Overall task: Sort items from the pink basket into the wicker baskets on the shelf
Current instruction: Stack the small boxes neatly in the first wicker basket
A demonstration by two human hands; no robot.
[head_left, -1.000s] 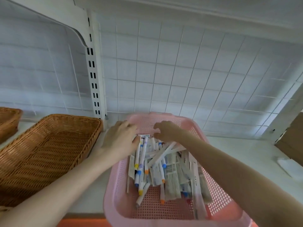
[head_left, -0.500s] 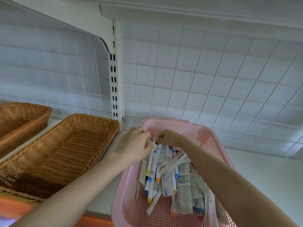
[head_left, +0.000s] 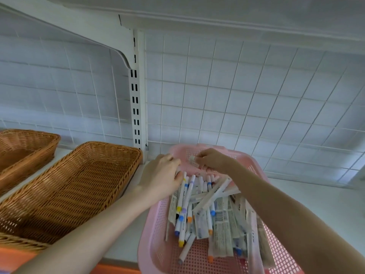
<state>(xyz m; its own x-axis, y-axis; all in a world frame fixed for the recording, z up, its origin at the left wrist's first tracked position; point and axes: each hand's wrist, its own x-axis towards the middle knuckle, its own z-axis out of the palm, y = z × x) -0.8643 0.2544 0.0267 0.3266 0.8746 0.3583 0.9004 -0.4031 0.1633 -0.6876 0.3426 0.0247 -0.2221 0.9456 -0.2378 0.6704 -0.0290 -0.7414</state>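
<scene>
Beyond the markers [head_left: 199, 206], right hand [head_left: 213, 160] pinches a white item [head_left: 192, 160]; left hand [head_left: 160, 175] grip unclear.

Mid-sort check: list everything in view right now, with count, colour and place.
pink basket: one, pink, on the shelf, right of the wicker baskets
markers: many, white with coloured caps, piled in the pink basket
wrapped packets: several, clear with barcodes, in the same pile
near wicker basket: one, brown, beside the pink basket
far wicker basket: one, brown, further left
shelf: one, white
wire grid: one, white, behind the shelf
slotted upright: one, white, at the back
left hand: on the markers' far ends, grip unclear
right hand: pinches a small white item
</scene>
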